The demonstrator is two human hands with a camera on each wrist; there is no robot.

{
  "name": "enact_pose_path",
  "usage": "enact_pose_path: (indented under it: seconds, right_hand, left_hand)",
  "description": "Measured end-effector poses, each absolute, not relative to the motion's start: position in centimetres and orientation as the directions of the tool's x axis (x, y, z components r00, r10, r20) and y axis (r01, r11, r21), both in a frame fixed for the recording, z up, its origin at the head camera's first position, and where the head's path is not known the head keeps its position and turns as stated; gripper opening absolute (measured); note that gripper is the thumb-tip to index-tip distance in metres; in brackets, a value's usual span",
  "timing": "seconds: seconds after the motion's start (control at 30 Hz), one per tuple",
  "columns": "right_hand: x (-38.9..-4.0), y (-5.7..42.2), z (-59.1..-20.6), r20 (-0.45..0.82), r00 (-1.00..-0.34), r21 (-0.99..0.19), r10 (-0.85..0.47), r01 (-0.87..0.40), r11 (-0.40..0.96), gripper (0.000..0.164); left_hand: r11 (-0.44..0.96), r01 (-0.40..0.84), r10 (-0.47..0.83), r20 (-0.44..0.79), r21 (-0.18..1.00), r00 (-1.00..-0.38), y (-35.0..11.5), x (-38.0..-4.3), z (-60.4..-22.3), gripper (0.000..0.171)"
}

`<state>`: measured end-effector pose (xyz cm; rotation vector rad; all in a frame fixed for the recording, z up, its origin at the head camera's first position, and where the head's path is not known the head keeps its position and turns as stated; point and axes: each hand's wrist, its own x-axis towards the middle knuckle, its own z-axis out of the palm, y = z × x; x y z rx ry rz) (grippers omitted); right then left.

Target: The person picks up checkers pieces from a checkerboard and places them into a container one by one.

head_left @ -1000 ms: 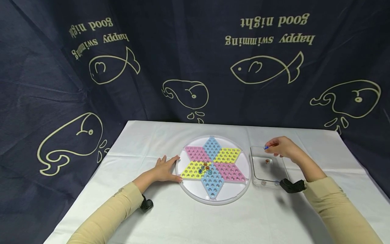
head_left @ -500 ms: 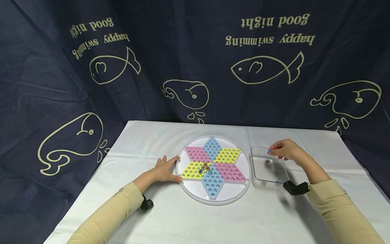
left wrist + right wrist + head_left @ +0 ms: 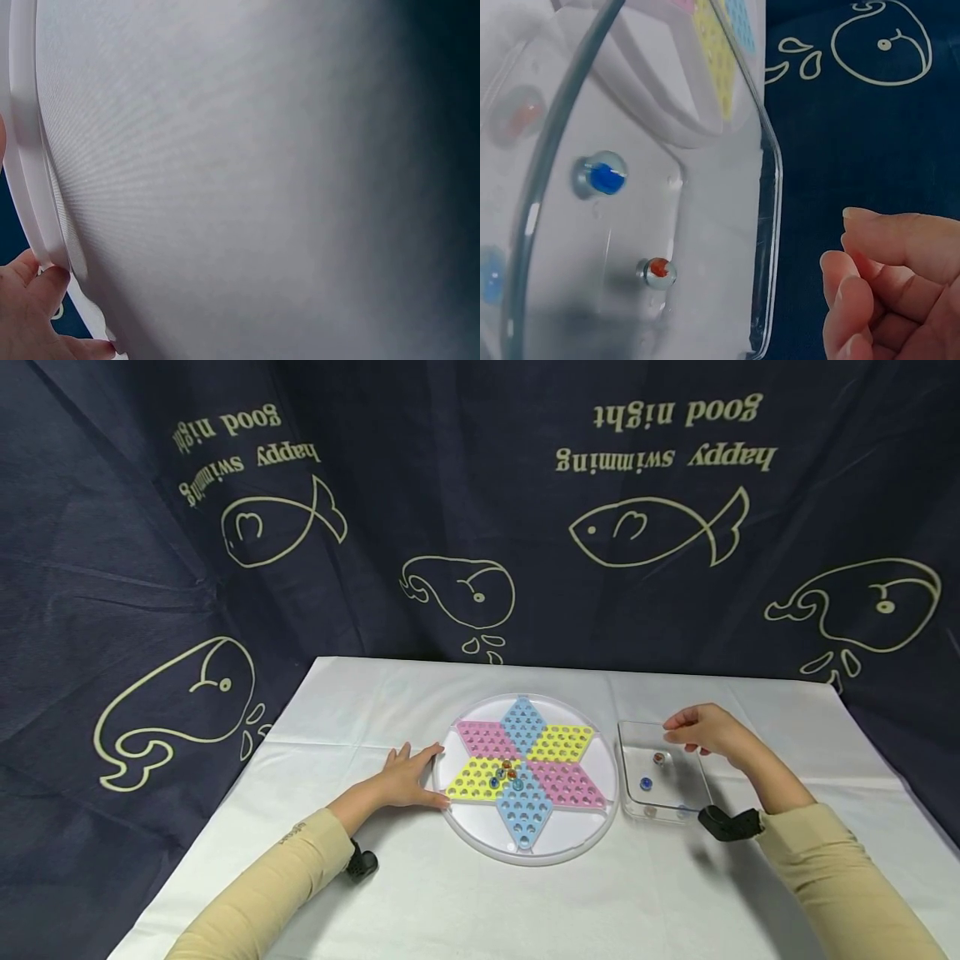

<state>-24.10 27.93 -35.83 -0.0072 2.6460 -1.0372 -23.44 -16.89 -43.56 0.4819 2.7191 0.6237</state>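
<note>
My left hand point(image 3: 405, 778) spreads its thumb and fingers against the left rim of the round Chinese checkers board point(image 3: 461, 827). In the left wrist view, fingertips touch the white board rim point(image 3: 34, 172). Several glass marbles point(image 3: 501, 773) sit in holes near the star's centre. My right hand point(image 3: 701, 727) is over the back right of a clear plastic box point(image 3: 628, 752), fingers bent and holding nothing; the right wrist view shows a gap at the fingertips. Inside the box lie a blue marble point(image 3: 606, 174) and an orange marble point(image 3: 660, 272).
The box stands just right of the board on a white cloth point(image 3: 585, 902). Blurred orange and blue shapes show through its near wall. A dark curtain point(image 3: 480, 468) with fish and whale drawings hangs behind the table.
The blue marble pinched in my right hand was let go and now lies in the box, left of the hand. My right hand shifted slightly right. My left hand stays at the board rim.
</note>
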Motion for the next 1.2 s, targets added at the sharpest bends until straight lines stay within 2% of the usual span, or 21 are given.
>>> enact_pose_path:
  seconds: [0.3,0.6,1.2]
  right_hand:
    - [-24.2,26.6,-35.4,-0.219,-0.961,-0.703,-0.169,0.035,0.71,0.041]
    - [-24.3,23.3,-34.7,-0.235,-0.958,-0.702,-0.167,0.048,0.71,0.039]
    - [-24.8,18.3,-35.8,-0.218,-0.938,-0.759,-0.271,-0.012,0.651,0.035]
  left_hand:
    - [0.851,0.255,0.388,-0.223,0.459,-0.894,-16.9,-23.5,-43.5,0.1]
    - [0.849,0.255,0.389,-0.221,0.462,-0.894,-16.9,-23.3,-43.5,0.099]
    - [0.841,0.263,0.4,-0.216,0.473,-0.891,-16.9,-23.3,-43.5,0.099]
